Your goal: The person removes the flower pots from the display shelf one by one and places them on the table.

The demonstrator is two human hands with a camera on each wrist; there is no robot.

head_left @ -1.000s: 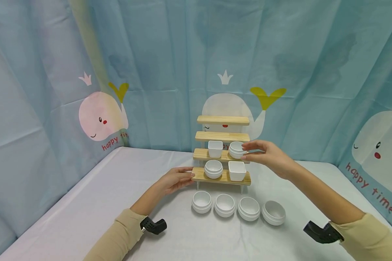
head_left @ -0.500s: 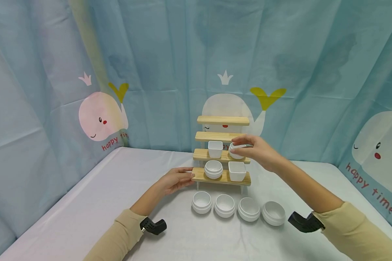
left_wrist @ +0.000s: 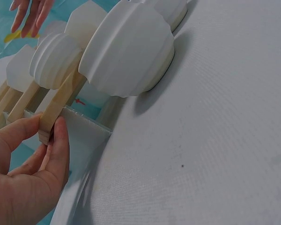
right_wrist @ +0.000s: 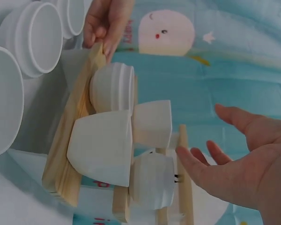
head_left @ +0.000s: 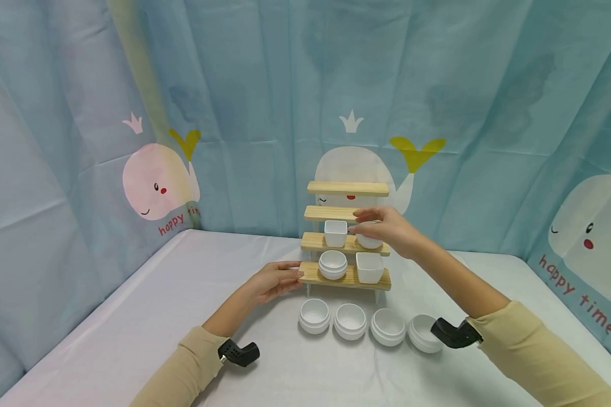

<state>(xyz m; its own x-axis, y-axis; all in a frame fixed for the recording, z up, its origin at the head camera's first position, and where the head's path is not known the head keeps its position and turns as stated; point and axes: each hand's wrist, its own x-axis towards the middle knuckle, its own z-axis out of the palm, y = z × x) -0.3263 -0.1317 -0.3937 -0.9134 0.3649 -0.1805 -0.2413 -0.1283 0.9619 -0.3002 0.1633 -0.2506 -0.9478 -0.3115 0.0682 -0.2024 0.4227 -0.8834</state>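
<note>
My left hand (head_left: 277, 281) pinches the left end of the lowest plank of a tiered wooden display stand (head_left: 313, 274) between thumb and fingers, plainest in the left wrist view. My right hand (head_left: 389, 229) hangs in front of the stand's second tier with fingers and thumb spread, holding nothing. It partly hides the round white bowl (head_left: 369, 242) on that tier, and its fingertips come near the square white bowl (head_left: 335, 233). In the right wrist view a gap shows between the fingers and both bowls. The lowest plank bears another round bowl (head_left: 332, 264) and another square bowl (head_left: 369, 267).
Several round white bowls, one of them the leftmost bowl (head_left: 314, 315), stand in a row on the white tablecloth (head_left: 295, 373) before the stand. The right wrist's black camera mount (head_left: 456, 332) overlaps the rightmost bowl (head_left: 422, 333). A blue whale-print curtain (head_left: 254, 113) hangs behind.
My right hand has moved left, from fingers at the right side of the second-tier round bowl to in front of it, near the square bowl. The left hand stays put.
</note>
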